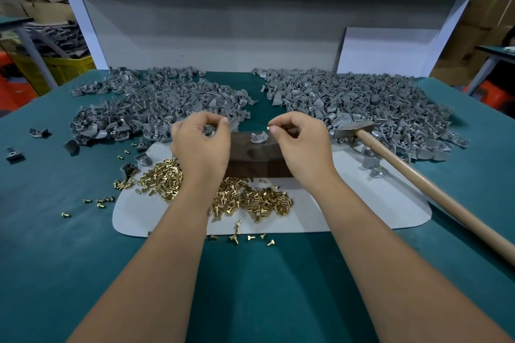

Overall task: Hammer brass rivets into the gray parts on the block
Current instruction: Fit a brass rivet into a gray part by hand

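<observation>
A person's two bare forearms reach from six o'clock toward the middle of a green tabletop (pixel 55 245). At the centre sits a dark block (pixel 256 157) with one gray part (pixel 259 138) resting on its top. The right hand (pixel 302 147) pinches a single brass rivet (pixel 267 128) between thumb and forefinger, just above and to the three o'clock side of that part. The left hand (pixel 202 145) has its fingers curled in a pinch at the block's nine o'clock edge; a gray piece seems to sit inside that grip, but it is too hidden to be sure. Loose brass rivets (pixel 250 200) lie heaped on a pale mat (pixel 362 203) at the block's six o'clock side. Two large heaps of gray parts (pixel 362 97) spread at eleven and one o'clock. A wooden-handled hammer (pixel 404 170) lies untouched at three o'clock. To do this step well, the rivet likely needs lowering shank-first, upright, into the part's hole, with the part steadied flat on the block before the hammer is picked up.
</observation>
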